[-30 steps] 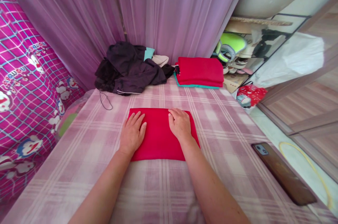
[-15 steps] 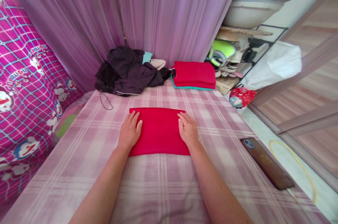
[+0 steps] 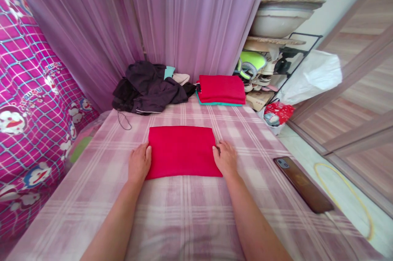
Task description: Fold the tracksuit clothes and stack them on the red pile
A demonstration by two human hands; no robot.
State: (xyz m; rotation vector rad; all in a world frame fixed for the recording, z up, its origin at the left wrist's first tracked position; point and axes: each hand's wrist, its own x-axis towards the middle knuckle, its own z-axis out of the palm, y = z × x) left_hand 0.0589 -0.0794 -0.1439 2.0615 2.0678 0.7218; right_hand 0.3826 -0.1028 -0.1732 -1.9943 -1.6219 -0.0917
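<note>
A folded red cloth [image 3: 182, 152] lies flat on the bed in front of me, a neat rectangle. Whether it is a shirt or another garment does not show. At its left edge my left hand [image 3: 139, 163] has the thumb along the side, the fingers curled and partly hidden. My right hand [image 3: 226, 158] closes on the right edge in the same way, thumb against the cloth. Behind it sits a folded stack, a red piece [image 3: 221, 89] on top of a teal piece [image 3: 219, 104].
Dark crumpled clothes [image 3: 156, 89] lie at the back left before the purple curtain [image 3: 184, 19]. A phone [image 3: 302, 185] with a cable rests near the right edge of the plaid bedsheet [image 3: 184, 216]. Shoes stand on a rack [image 3: 288, 74] at the back right.
Both hands have moved outward from on top of the red cloth to its side edges. The fingers, flat before, are now curled at the edges. The view has shifted slightly.
</note>
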